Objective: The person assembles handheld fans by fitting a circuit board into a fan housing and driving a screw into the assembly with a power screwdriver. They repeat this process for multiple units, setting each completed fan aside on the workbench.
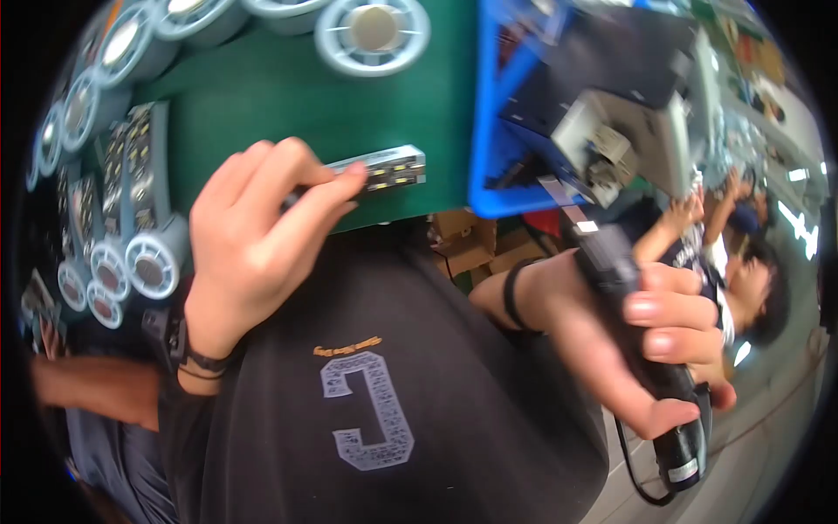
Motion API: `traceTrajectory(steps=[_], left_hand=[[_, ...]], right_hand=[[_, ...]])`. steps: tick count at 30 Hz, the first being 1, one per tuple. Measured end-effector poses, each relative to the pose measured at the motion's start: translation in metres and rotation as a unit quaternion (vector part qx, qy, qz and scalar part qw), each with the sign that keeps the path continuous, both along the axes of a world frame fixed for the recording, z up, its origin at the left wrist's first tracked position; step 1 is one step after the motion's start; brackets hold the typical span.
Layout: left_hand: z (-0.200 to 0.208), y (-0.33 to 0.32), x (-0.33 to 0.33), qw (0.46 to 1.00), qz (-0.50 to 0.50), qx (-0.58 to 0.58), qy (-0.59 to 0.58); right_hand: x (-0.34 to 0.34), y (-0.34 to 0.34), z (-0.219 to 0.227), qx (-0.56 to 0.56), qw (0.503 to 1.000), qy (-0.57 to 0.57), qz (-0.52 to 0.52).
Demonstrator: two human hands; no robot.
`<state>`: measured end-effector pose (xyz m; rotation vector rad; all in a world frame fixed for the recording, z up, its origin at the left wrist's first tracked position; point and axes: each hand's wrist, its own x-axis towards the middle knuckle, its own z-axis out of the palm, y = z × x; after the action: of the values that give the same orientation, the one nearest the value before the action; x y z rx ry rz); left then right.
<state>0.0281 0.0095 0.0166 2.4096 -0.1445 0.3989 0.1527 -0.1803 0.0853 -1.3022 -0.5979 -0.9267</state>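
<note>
My left hand is closed on a narrow rectangular strip, pinching its left end between thumb and fingers. The strip has a pale, silvery casing and a dark face with rows of small yellowish squares. It is above the green table top, close to the near edge. My right hand grips a black corded electric screwdriver by its body, off the table's right side. The tool's front end points up and left towards a blue crate, and its cord hangs from the lower end. The tool is partly blurred.
Several pale blue round spool-like parts line the far and left table edges. More strips lie at the left. The blue crate at the right holds grey and dark pieces. Other people sit at the right; another person's arm is at the left.
</note>
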Motion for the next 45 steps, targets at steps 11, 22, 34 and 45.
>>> traceTrajectory(steps=[11,22,34,45], left_hand=[[0.009,-0.004,0.002,0.997,-0.031,0.070,0.023],[0.005,-0.004,-0.007,0.994,0.003,0.110,-0.002],[-0.008,-0.005,-0.009,0.998,0.037,0.035,-0.026],[-0.010,-0.004,-0.010,0.999,0.040,0.018,-0.015]], right_hand=[[0.054,-0.073,0.011,-0.097,0.986,0.130,0.042],[0.052,-0.055,-0.002,-0.132,0.974,0.098,0.155],[0.051,-0.049,-0.015,-0.220,0.948,0.228,0.039],[-0.040,0.026,-0.028,-0.032,0.986,0.068,0.148]])
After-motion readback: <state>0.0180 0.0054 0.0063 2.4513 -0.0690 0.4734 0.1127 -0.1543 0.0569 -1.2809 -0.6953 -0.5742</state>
